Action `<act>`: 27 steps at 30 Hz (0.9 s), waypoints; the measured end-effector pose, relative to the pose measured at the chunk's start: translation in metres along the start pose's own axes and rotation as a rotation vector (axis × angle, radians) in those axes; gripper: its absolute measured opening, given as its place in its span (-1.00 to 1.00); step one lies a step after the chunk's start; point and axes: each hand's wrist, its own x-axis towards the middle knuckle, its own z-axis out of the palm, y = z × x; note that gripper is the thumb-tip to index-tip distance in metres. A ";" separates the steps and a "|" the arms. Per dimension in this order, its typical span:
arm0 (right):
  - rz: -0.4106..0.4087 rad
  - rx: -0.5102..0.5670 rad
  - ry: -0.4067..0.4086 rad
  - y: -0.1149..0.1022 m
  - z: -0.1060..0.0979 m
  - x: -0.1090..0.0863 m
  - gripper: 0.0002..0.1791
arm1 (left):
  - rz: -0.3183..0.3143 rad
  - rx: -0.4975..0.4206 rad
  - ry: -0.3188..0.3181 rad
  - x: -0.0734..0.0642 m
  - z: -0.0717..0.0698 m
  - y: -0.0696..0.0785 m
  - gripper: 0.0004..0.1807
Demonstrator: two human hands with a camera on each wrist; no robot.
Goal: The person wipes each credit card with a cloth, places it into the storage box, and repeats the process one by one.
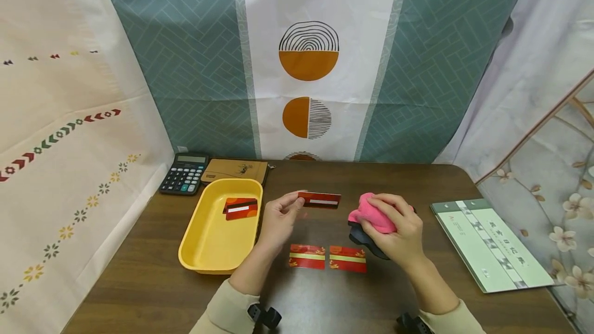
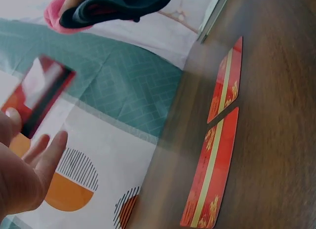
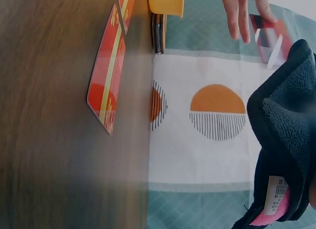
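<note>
My left hand (image 1: 280,219) pinches a red card (image 1: 320,200) by its left end, above the table; its dark stripe and white strip face me. My right hand (image 1: 400,227) grips a bunched cloth, pink on one side and dark grey on the other (image 1: 374,215). In the right wrist view the dark side of the cloth (image 3: 289,115) hangs with a white label. Two red cards with a yellow band, a left one (image 1: 307,256) and a right one (image 1: 348,259), lie side by side on the table between my forearms.
A yellow tray (image 1: 191,251) stands at the left with red cards (image 1: 241,209) in it. Behind it lie a calculator (image 1: 184,174) and a brown notebook (image 1: 235,170). A pale green booklet (image 1: 492,246) lies at the right edge of the wooden table (image 1: 139,272).
</note>
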 end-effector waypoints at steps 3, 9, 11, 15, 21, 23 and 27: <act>-0.019 -0.017 -0.022 -0.002 0.003 0.000 -0.45 | -0.044 -0.024 0.025 -0.002 0.004 -0.001 -0.70; -0.040 -0.057 -0.119 -0.009 0.011 0.003 -0.51 | -0.134 -0.066 -0.003 -0.008 0.014 -0.004 -0.66; -0.048 -0.071 -0.153 -0.010 0.014 0.003 -0.52 | -0.148 -0.057 -0.005 -0.010 0.016 -0.005 -0.66; -0.088 -0.136 -0.228 -0.011 0.018 0.003 -0.54 | -0.148 -0.076 -0.018 -0.012 0.018 -0.004 -0.68; -0.095 -0.234 -0.318 -0.015 0.019 0.006 -0.59 | -0.119 -0.100 -0.051 -0.011 0.017 -0.001 -0.62; -0.071 -0.259 -0.333 -0.017 0.020 0.008 -0.57 | -0.096 -0.091 -0.064 -0.010 0.017 -0.001 -0.59; -0.080 -0.307 -0.392 -0.022 0.025 0.011 -0.47 | -0.052 -0.053 -0.139 -0.010 0.018 -0.001 -0.59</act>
